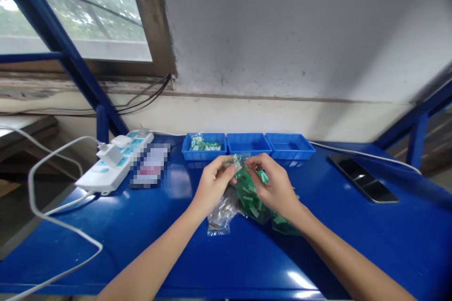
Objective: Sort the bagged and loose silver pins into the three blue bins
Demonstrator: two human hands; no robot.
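Observation:
Between my hands is a small clear plastic bag with little pale and green pieces in it. My left hand pinches its left side between thumb and fingers. With thumb and fingertips closed, my right hand grips the bag's right edge. Below them lies a green plastic bag full of small green and white pieces, partly hidden by my right hand and forearm. Beside it, under my left hand, rests a clear bag of small metal-looking parts.
Three blue bins stand along the back: the left bin contains small green-and-white packets, beside a middle bin and a right bin. A power strip with looping white cable and a blurred-out object lie left; a black phone lies right.

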